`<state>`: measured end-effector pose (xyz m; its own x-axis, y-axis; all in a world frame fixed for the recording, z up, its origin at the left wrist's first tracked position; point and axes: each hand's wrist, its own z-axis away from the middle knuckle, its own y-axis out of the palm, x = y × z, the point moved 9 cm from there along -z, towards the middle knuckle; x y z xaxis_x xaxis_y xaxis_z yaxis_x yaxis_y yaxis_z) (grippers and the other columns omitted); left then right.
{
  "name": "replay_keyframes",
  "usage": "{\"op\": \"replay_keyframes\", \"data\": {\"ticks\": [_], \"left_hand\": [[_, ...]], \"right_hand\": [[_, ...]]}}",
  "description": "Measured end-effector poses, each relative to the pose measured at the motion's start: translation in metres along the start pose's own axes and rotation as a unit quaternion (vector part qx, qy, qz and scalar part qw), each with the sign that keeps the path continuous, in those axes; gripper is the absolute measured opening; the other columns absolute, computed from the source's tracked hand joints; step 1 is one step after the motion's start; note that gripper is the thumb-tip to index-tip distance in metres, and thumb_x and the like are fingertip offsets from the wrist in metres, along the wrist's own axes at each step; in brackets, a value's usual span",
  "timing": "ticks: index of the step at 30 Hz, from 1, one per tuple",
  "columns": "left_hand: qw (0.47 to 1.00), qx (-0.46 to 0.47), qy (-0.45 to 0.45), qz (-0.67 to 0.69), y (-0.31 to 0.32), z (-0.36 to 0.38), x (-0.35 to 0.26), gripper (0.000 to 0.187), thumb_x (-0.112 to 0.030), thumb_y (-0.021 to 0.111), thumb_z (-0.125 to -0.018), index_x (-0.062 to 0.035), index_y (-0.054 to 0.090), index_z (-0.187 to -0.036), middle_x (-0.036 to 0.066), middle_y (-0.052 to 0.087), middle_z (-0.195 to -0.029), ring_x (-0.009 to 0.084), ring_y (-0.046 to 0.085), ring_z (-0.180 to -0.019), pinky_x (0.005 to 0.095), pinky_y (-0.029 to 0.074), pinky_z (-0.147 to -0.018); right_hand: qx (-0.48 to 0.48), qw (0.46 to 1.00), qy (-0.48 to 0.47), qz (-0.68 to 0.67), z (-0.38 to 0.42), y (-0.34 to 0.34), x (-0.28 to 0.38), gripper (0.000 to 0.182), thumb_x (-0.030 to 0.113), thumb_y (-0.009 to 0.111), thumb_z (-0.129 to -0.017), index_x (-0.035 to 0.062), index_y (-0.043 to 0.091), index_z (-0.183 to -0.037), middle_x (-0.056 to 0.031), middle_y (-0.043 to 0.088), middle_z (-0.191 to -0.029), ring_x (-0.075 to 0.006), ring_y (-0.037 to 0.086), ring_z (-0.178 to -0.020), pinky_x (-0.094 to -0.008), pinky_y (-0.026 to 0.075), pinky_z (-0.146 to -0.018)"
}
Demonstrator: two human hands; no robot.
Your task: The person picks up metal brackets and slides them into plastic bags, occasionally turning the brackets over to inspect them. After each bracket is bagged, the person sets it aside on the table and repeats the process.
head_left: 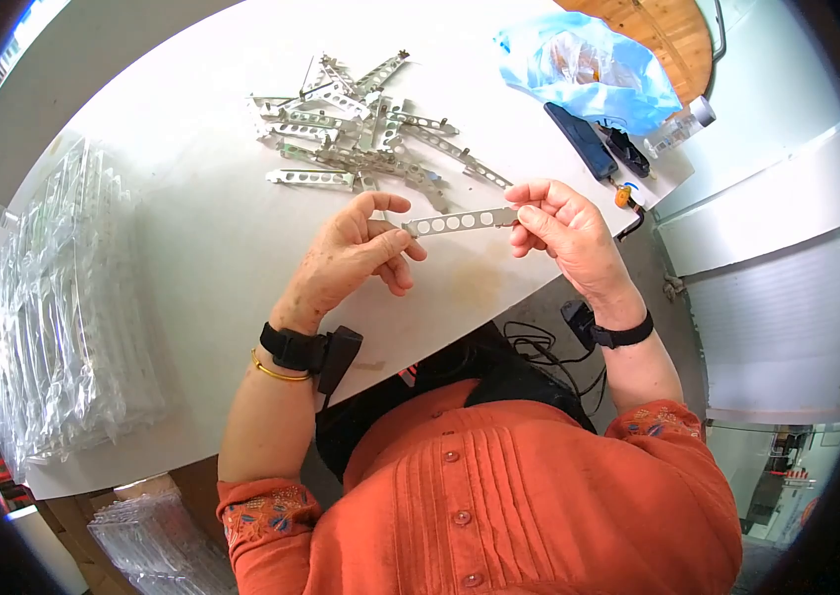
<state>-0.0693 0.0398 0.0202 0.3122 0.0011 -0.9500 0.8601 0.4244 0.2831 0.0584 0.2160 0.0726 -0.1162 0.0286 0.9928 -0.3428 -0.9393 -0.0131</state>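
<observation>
A narrow metal strip with a row of round holes (pixel 456 222) stretches between my two hands above the white table. My right hand (pixel 571 236) pinches its right end between thumb and fingers. At the other end, my left hand (pixel 356 248) has its thumb and curled fingers closed about the tip, which they partly cover. Just beyond the hands lies a loose, tangled pile of similar perforated metal strips (pixel 360 129), overlapping at many angles.
Clear plastic packages (pixel 68 317) are stacked on the table's left side. More plastic packs (pixel 157 540) sit lower left. Toward the back right are a blue plastic bag (pixel 589 74), a dark phone (pixel 581 141), a clear bottle (pixel 680 127) and a round wooden stool top (pixel 673 35).
</observation>
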Motion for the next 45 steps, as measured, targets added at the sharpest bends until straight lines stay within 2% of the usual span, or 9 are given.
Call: {"op": "replay_keyframes", "data": {"ticks": [14,22,25,45], "left_hand": [[0.998,0.033,-0.002,0.06,0.005,0.0,0.002,0.039,-0.016,0.059,-0.1,0.0036,0.047,-0.131,0.016,0.069,-0.094,0.0171,0.067,-0.066,0.0302,0.057,-0.062],[0.996,0.055,0.016,0.07,0.012,0.005,-0.007,0.031,-0.015,0.059,-0.099,-0.0024,0.045,-0.123,0.016,0.069,-0.094,0.0191,0.068,-0.067,0.0311,0.057,-0.063],[0.994,0.077,0.01,0.081,0.017,0.008,-0.01,0.033,-0.015,0.061,-0.099,-0.0006,0.045,-0.123,0.018,0.069,-0.094,0.0192,0.068,-0.071,0.0321,0.057,-0.067],[0.99,0.107,0.015,0.091,0.021,0.009,-0.011,0.027,-0.012,0.059,-0.099,-0.0015,0.046,-0.12,0.016,0.07,-0.095,0.0188,0.069,-0.073,0.0319,0.057,-0.069]], "right_hand": [[0.0,1.0,-0.011,-0.017,0.007,0.001,0.013,0.021,0.012,0.056,-0.101,-0.0006,0.06,-0.118,-0.0048,0.066,-0.09,-0.0102,0.065,-0.078,-0.0266,0.057,-0.073],[-0.009,0.999,-0.024,-0.02,0.019,0.003,0.026,0.021,0.012,0.056,-0.102,-0.0007,0.061,-0.117,-0.0046,0.066,-0.089,-0.0103,0.064,-0.077,-0.0266,0.056,-0.071],[-0.013,0.999,-0.034,-0.011,0.024,0.004,0.031,0.021,0.013,0.056,-0.102,-0.0005,0.061,-0.117,-0.0043,0.066,-0.087,-0.01,0.064,-0.077,-0.0263,0.056,-0.071],[-0.028,0.998,-0.057,-0.003,0.033,0.007,0.034,0.021,0.015,0.057,-0.102,-0.0003,0.062,-0.115,-0.004,0.066,-0.086,-0.0098,0.064,-0.074,-0.0252,0.055,-0.07]]}}
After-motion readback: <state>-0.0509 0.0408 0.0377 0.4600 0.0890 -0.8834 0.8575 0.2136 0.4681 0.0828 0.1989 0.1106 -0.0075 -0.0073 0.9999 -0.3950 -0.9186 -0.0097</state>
